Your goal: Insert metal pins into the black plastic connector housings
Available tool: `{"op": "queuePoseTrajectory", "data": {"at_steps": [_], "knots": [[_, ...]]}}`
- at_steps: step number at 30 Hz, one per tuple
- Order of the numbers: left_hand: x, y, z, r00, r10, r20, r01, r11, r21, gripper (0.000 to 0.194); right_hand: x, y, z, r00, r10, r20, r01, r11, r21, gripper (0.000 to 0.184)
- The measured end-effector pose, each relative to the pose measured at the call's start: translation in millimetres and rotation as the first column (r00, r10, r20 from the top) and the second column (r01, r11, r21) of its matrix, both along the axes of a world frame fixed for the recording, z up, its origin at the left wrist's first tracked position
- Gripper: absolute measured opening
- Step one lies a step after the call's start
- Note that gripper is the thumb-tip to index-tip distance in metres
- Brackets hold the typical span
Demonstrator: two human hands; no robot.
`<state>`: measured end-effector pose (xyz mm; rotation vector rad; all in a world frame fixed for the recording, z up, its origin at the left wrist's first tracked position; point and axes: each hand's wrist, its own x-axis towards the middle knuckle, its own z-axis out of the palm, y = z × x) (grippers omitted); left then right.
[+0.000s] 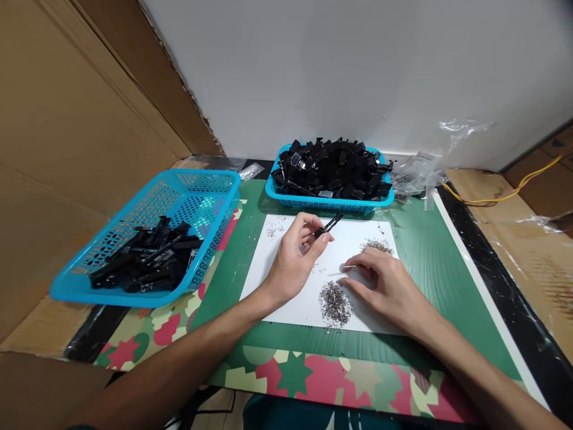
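My left hand [290,260] is closed on a slim black plastic part [331,223], which points up and away to the right over the white sheet [277,286]. To its right, my right hand [387,283] pinches a thin metal rod [349,267]; its far end is hidden by the fingers, so its kind is unclear. Just below those fingertips lies a heap of small bent wire pieces [335,303]. A second wire heap [376,245] sits behind the right hand, and a few loose wires [275,228] are scattered at the sheet's back left.
A blue basket [329,204] piled with black plastic parts stands at the back. Another blue basket [147,297], at the left, holds more black parts. Clear plastic bags [416,173] lie at the back right, near a yellow cable [514,190]. Cardboard [89,89] walls the left side.
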<state>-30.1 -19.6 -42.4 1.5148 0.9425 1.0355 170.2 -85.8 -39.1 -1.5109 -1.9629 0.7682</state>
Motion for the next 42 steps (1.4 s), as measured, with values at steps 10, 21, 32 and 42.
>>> {"op": "queuePoseTrajectory", "data": {"at_steps": [10,21,32,42], "knots": [[-1,-1,0.3,1.0,-0.025,-0.015,0.025,1.0,0.003,0.019,6,5,2.4,0.999,-0.004,-0.033,0.001,0.996,-0.084,0.016],[0,-2,2.5,0.997,-0.057,-0.059,0.057,0.998,-0.002,0.019,9,5,3.6,1.0,0.019,-0.002,-0.019,0.999,-0.026,0.017],[-1,-4,2.3,0.993,-0.089,-0.081,0.09,0.996,0.001,0.018,11,4,4.6,0.999,-0.026,0.035,0.027,0.999,-0.032,0.013],[-1,-6,3.3,0.988,-0.11,-0.107,0.111,0.994,0.008,0.019,15,5,5.7,0.999,0.037,0.033,-0.035,0.998,-0.048,0.014]]}}
